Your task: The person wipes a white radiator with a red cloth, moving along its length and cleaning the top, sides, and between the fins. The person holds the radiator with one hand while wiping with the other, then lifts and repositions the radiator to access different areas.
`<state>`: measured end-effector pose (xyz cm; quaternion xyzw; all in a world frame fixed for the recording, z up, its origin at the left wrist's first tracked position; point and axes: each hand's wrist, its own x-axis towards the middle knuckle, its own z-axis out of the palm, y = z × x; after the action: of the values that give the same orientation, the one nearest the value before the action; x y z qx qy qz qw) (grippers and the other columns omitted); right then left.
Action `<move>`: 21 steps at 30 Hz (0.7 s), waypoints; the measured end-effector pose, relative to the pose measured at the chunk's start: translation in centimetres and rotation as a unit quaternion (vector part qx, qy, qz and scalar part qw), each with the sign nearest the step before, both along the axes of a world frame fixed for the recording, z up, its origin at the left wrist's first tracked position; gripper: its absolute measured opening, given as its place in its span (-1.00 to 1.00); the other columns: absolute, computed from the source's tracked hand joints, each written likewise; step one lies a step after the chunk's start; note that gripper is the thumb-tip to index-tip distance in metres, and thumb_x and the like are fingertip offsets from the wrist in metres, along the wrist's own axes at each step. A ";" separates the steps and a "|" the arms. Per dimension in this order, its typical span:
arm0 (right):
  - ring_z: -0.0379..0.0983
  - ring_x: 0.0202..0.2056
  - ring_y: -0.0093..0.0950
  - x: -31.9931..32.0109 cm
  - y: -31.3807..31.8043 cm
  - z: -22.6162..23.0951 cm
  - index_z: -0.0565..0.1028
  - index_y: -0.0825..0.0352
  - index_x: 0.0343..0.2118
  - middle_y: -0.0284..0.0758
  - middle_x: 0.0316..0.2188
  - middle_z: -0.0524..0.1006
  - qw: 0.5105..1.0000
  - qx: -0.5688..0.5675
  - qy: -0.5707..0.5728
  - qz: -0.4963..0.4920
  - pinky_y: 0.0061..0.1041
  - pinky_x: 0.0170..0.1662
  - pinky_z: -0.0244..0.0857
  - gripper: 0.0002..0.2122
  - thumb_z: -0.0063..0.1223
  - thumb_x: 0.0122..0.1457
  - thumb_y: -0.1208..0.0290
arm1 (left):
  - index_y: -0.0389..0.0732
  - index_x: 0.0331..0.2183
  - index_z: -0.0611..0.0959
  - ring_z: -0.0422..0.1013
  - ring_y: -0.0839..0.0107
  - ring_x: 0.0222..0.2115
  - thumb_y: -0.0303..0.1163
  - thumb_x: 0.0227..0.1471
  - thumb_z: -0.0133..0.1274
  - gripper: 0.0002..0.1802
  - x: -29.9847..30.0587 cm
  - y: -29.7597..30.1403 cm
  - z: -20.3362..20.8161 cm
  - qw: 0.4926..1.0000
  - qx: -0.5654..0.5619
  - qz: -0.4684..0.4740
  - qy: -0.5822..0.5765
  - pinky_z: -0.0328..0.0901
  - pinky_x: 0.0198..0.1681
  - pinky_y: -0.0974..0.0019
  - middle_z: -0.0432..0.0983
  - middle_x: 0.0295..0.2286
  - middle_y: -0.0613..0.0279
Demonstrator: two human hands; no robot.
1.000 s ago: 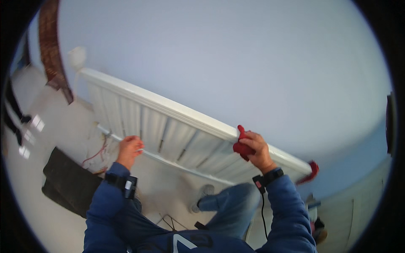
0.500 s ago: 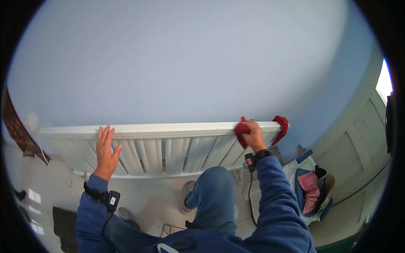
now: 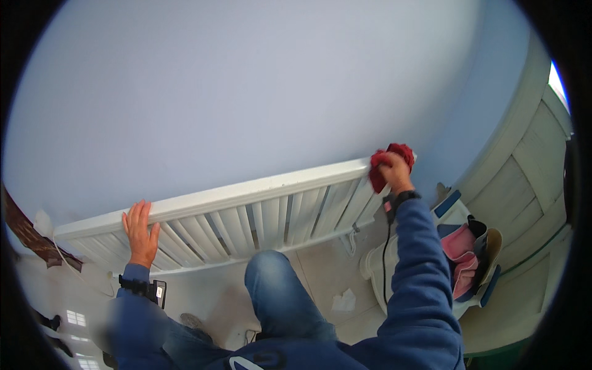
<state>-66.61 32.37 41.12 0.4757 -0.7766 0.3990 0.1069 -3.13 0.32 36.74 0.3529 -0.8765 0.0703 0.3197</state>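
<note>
Head view: the red cloth point(image 3: 402, 152) sits bunched over the white radiator point(image 3: 259, 187), at its top right corner. I judge it light, soft, best gripped mid-bunch. My right hand point(image 3: 395, 172) clutches it, arm extended; my left hand point(image 3: 141, 234), empty, fingers outstretched, rests at the top edge toward the left end.

A big pale blue wall point(image 3: 246, 92) is filling the top, a brown wooden piece point(image 3: 28, 229) is showing at the far left, and a pale door point(image 3: 517, 179) is standing on the right. Near the door, pink cloth point(image 3: 461, 242) is lying beside a tan thing point(image 3: 491, 254). White paper point(image 3: 345, 301) is lying on the floor point(image 3: 316, 265), and light patches point(image 3: 76, 318) are shining near someone else's dark shoe point(image 3: 55, 322).
</note>
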 end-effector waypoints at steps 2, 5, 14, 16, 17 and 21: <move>0.48 -0.10 -0.18 -1.5 0.8 -0.3 0.63 0.23 -0.29 -0.23 -0.23 0.60 0.994 -0.011 0.038 -0.097 -0.30 0.01 0.34 -0.79 0.11 -0.04 0.50 | -0.14 0.19 0.37 0.06 0.08 0.26 -0.26 0.11 0.03 -0.39 -0.1 -0.1 -0.2 1.000 -0.015 -0.002 0.002 -0.31 0.34 -0.15 0.23 0.19 0.08; 0.45 -0.08 -0.15 0.5 -0.5 -0.6 0.63 0.18 -0.31 -0.23 -0.23 0.60 0.996 -0.011 0.052 -0.064 -0.24 0.05 0.30 -0.80 0.13 -0.06 0.45 | -0.15 0.20 0.36 0.06 0.06 0.26 -0.25 0.09 0.06 -0.36 -0.1 -0.3 -0.7 1.000 -0.020 -0.001 0.003 -0.32 0.34 -0.15 0.22 0.20 0.08; 0.48 -0.26 -0.23 28.1 -16.3 -2.0 0.55 0.23 -0.52 -0.28 -0.43 0.53 0.965 -0.111 0.148 0.186 -0.19 -0.16 0.31 -0.84 0.19 -0.27 0.54 | -0.12 0.21 0.36 0.04 0.07 0.27 -0.20 0.01 0.14 -0.27 -0.3 0.1 -0.3 1.000 -0.013 0.013 -0.003 -0.35 0.34 -0.16 0.22 0.20 0.09; 0.47 -0.21 -0.18 35.4 -19.9 -1.4 0.55 0.25 -0.38 -0.24 -0.36 0.53 0.954 -0.096 0.122 0.256 -0.20 -0.12 0.33 -0.73 0.23 -0.27 0.53 | -0.11 0.21 0.35 0.04 0.08 0.27 -0.23 -0.05 0.19 -0.23 -0.1 0.6 0.3 1.000 -0.003 0.005 -0.006 -0.33 0.34 -0.16 0.22 0.20 0.09; 0.46 -0.22 -0.18 38.2 -21.3 -0.9 0.55 0.25 -0.38 -0.24 -0.39 0.52 0.947 -0.089 0.107 0.290 -0.21 -0.13 0.33 -0.73 0.22 -0.26 0.53 | -0.11 0.21 0.35 0.05 0.08 0.27 -0.24 -0.08 0.22 -0.20 0.0 0.7 0.5 1.000 0.005 -0.002 -0.008 -0.31 0.34 -0.16 0.23 0.20 0.09; 0.47 -0.24 -0.17 42.5 -23.5 0.1 0.55 0.27 -0.36 -0.20 -0.39 0.53 0.938 -0.061 0.138 0.313 -0.20 -0.17 0.35 -0.74 0.20 -0.23 0.54 | -0.10 0.23 0.32 0.06 0.09 0.27 -0.29 -0.17 0.28 -0.10 0.6 1.0 1.2 0.999 0.018 -0.004 -0.034 -0.26 0.33 -0.18 0.22 0.20 0.09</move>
<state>-24.09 8.84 41.22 0.7378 -0.5401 0.3892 0.1117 -2.51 1.30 37.94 0.3525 -0.8895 0.0647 0.2836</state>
